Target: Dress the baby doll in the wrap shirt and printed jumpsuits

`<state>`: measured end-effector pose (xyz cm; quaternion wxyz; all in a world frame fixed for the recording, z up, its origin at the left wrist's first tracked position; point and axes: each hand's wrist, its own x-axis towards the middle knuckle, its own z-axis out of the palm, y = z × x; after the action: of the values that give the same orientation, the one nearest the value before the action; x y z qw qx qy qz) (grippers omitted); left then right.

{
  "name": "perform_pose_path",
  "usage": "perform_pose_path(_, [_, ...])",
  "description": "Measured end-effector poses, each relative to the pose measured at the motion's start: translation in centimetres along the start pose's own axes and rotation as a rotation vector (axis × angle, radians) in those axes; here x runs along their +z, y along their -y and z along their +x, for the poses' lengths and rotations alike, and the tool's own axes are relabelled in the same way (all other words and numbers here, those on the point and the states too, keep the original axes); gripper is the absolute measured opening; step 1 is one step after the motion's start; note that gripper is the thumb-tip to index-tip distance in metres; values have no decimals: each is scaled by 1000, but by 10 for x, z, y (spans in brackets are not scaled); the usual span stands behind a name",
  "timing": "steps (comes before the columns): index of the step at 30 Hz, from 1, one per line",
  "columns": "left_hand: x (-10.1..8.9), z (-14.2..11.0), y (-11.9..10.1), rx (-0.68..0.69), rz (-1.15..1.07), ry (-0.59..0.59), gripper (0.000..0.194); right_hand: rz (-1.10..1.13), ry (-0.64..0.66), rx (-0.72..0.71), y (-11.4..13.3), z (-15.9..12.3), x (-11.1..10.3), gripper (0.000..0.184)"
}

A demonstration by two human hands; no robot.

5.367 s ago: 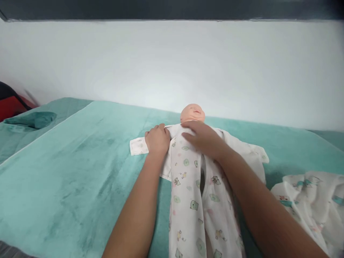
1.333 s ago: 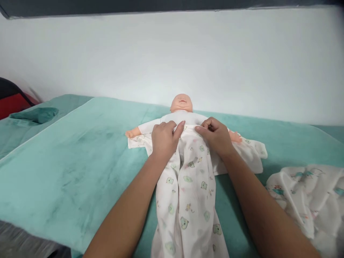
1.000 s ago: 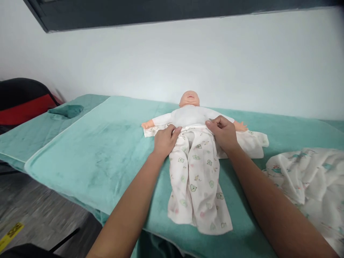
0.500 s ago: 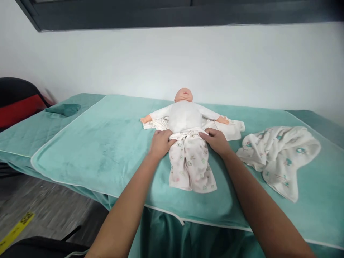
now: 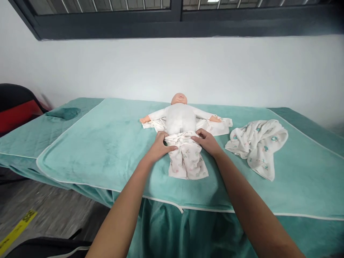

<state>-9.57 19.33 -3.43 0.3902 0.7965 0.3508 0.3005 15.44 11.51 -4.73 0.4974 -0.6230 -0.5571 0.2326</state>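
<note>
A baby doll (image 5: 180, 118) with a white cloth body lies on its back, arms spread, head toward the wall. Patterned baby pants (image 5: 187, 161) cover its lower half, their waistband bunched below the belly. My left hand (image 5: 160, 147) grips the waistband at the left side, thumb in front and fingers behind the cloth. At the right side, my right hand (image 5: 206, 141) pinches the same waistband between thumb and fingers. A white baby shirt (image 5: 224, 125) is spread beneath the doll's back and arms. The doll's legs are hidden inside the pants.
A crumpled white printed cloth (image 5: 260, 143) lies to the right on the green mat (image 5: 94, 150). The bed (image 5: 21, 143) has a face hole at its left end. A red and black chair (image 5: 18, 107) stands beyond, and a window frame (image 5: 134, 28) runs above.
The pants' waistband is lower on the doll and more bunched, with more of the white belly bare. Both hands have moved with it toward me; the camera has tilted up slightly.
</note>
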Motion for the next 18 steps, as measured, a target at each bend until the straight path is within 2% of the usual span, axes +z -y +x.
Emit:
perform_pose_path(3, [9,-5,4,108,150,-89,20,35,12,48,6,-12,2,45])
perform_pose_path(4, [11,-7,5,118,209,-98,16,47,4,59,8,-16,4,48])
perform_pose_path(7, [17,-14,8,56,322,-96,18,48,-13,67,14,-29,9,47])
perform_pose_path(10, [16,-20,6,-28,222,-118,6,28,25,30,18,-50,9,30])
perform_pose_path(11, [15,-23,4,-32,154,-122,13,15,44,9,20,-60,9,31])
perform_pose_path(13, [10,-30,0,-8,24,-107,28,-19,94,-40,21,-79,7,60])
perform_pose_path(15, [4,-41,-4,38,-48,-42,37,-53,145,-98,20,-96,6,91])
perform_pose_path(18, [-3,-63,-9,93,-45,97,63,-129,162,-189,16,-110,8,116])
